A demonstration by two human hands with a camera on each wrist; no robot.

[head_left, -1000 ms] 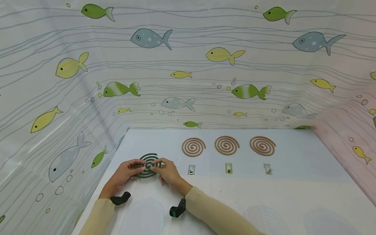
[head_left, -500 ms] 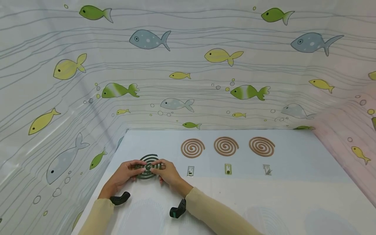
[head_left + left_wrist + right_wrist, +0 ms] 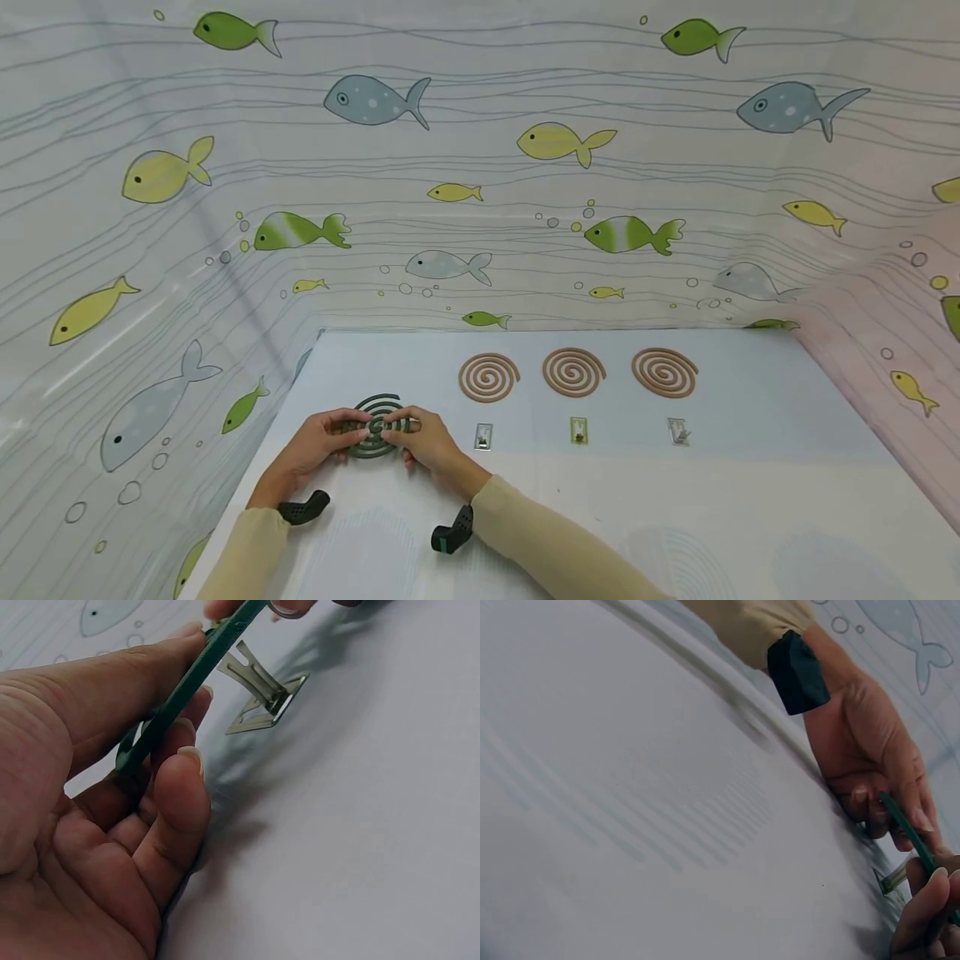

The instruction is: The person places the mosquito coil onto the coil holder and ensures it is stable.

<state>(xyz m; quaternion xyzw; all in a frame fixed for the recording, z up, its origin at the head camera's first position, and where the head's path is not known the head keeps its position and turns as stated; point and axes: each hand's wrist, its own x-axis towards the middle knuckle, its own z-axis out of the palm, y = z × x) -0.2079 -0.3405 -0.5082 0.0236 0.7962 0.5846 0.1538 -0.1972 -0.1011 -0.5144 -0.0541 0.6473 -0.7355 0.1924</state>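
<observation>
**Green coil held over its stand**

The green coil (image 3: 377, 425) sits near the table's (image 3: 750, 500) left edge, lifted off the surface and tilted, as the left wrist view shows. The left hand (image 3: 315, 448) pinches its left side, thumb on top and fingers curled beneath. The right hand (image 3: 429, 443) pinches the right side near the centre; the right wrist view shows its fingertips closed on the thin green edge. Just under the coil stands a folded metal stand (image 3: 259, 694), its prong pointing up and apart from the coil.

Farther right, three brown coils lie flat in a row: the first (image 3: 489, 377), the second (image 3: 573, 372), the third (image 3: 664, 372). Each has a small metal stand in front of it: (image 3: 483, 436), (image 3: 578, 430), (image 3: 678, 431). A fish-print curtain (image 3: 450, 167) walls in the table.

The coil looks thin and brittle. With both hands gripping opposite sides, any twist or uneven pull could likely snap a ring. If it comes down off-centre, the prong may miss the middle slot and crack the spiral, or the light stand may tip or slide. Too tight a pinch at the edge could chip it.
</observation>
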